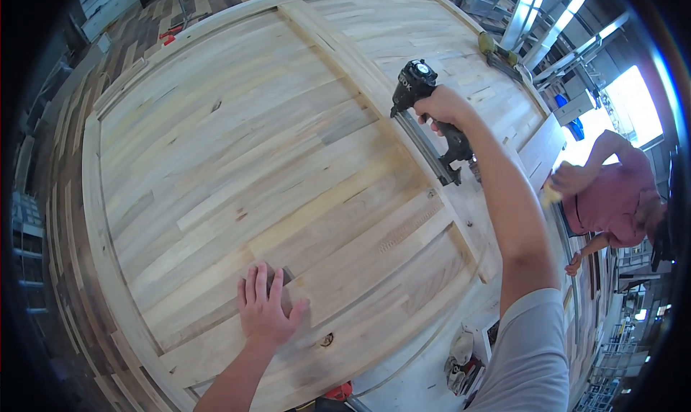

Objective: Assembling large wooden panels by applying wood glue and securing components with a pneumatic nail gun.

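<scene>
A large pale wooden panel, made of many strips and framed with raised battens, spreads out below me. My right hand is wrapped round a black nail gun with a round cap on its head. The gun's long magazine lies along the middle batten, with its nose at the batten's surface; whether it touches I cannot tell. Close to the panel's near edge, my left hand rests flat on a board, fingers spread and holding nothing.
Another nail gun, greenish, lies at the panel's far right edge. A person in a reddish shirt stands at the right with a yellowish thing in one hand. A white box with cloth and small items sits below my right arm.
</scene>
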Demonstrator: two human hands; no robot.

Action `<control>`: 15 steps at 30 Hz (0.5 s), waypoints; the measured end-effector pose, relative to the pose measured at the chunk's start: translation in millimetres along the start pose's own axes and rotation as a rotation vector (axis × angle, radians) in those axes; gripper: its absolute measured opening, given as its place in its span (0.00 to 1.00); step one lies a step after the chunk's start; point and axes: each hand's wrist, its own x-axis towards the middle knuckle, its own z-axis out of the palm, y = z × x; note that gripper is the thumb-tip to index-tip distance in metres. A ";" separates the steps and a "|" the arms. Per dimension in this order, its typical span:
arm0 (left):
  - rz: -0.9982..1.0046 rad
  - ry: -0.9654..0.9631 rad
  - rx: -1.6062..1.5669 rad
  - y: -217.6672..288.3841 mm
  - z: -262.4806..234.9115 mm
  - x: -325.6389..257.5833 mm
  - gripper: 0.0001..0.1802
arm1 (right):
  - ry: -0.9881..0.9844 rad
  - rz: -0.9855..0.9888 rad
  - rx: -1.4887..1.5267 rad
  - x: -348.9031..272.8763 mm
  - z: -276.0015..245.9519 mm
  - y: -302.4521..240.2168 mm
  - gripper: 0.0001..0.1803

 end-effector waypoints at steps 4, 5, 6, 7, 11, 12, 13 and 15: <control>-0.001 0.005 -0.011 0.3 -2.2 4.4 0.39 | 0.093 -0.065 -0.070 29.9 -19.5 -25.9 0.11; 0.006 0.016 -0.006 0.0 -3.2 6.0 0.39 | 0.124 -0.065 -0.043 43.4 -21.8 -34.9 0.12; 0.008 0.027 -0.011 -0.6 -3.9 5.3 0.39 | 0.118 -0.078 -0.038 53.7 -22.0 -40.3 0.12; -0.004 0.034 -0.002 -0.9 -5.4 3.8 0.39 | 0.125 -0.076 0.011 62.9 -21.4 -45.1 0.12; 0.022 0.027 -0.032 -3.9 3.8 4.0 0.38 | 0.119 -0.035 -0.003 99.0 -10.9 -44.4 0.11; 0.029 0.024 -0.035 -4.3 2.9 2.6 0.39 | 0.116 -0.015 -0.059 102.0 -8.3 -46.9 0.11; 0.037 0.019 -0.040 -5.1 2.2 2.2 0.40 | 0.121 -0.002 -0.057 102.8 -7.2 -46.5 0.11; 0.020 -0.020 -0.027 -5.2 -0.2 1.4 0.41 | 0.115 0.006 -0.067 111.8 -13.0 -48.9 0.11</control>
